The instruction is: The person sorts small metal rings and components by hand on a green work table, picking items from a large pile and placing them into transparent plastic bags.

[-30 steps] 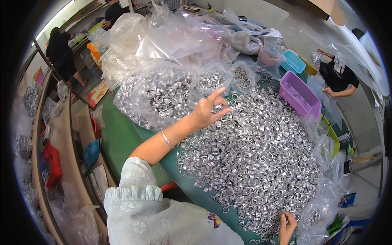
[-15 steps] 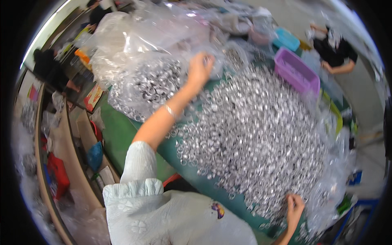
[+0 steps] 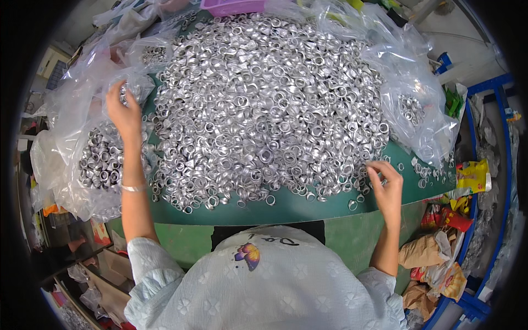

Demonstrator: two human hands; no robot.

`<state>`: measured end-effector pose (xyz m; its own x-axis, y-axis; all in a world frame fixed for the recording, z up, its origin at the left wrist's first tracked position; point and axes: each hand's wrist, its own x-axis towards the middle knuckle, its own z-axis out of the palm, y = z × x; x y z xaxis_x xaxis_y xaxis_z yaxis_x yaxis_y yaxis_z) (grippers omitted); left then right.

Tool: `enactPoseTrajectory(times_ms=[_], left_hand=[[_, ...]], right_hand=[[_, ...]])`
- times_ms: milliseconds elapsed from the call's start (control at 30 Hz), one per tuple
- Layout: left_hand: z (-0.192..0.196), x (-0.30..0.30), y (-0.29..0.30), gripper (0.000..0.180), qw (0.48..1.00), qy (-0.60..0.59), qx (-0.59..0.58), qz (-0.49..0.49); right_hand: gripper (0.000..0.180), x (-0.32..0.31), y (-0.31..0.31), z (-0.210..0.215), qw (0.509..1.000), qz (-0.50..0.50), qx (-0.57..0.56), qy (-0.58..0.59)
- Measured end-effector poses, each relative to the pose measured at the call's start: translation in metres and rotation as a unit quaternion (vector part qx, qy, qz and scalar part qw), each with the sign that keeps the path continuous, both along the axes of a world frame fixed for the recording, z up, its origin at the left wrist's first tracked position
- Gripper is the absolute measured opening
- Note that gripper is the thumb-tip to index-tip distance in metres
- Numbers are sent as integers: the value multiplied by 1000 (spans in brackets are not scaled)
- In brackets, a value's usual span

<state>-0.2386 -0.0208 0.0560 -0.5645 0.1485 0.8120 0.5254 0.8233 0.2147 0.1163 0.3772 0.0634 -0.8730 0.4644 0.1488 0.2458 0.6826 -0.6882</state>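
Note:
A broad heap of silver-coloured metal rings (image 3: 264,110) covers much of the green table. On the left, my left hand (image 3: 127,113) is above a clear plastic bag (image 3: 66,118). Its thumb and fingers are apart, and I make out nothing held between them. Below that hand, more rings (image 3: 104,162) lie in the clear plastic. At the heap's right front edge is my right hand (image 3: 388,184), thumb and forefinger drawn together. Whatever the right fingertips hold, if anything, is too small to make out.
A purple basin (image 3: 234,6) stands behind the heap. Clear bags (image 3: 410,99) with some rings lie along the right, beside a few loose rings (image 3: 432,171). Blue shelving (image 3: 501,143) rises at the far right, with packets and brown paper bags (image 3: 426,250) beneath.
The view has swung to the right and now faces the heap squarely. My left hand's thumb and fingers look farther apart. My right hand remains at the heap's edge.

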Motion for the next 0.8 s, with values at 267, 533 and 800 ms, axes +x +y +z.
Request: enactPoseTrajectory(times_ms=[267,533,800], left_hand=[[-29,208,170,29,859,-275,-39,-430],[-54,217,208,26,885,-233,-68,-397],[-47,248,186,31,870,-269,-85,-404]], right_hand=[[11,-36,-40,-38,984,-18,177,4],[11,-6,-29,-46,986,-41,148,66],[21,25,-52,-51,991,5,88,101]])
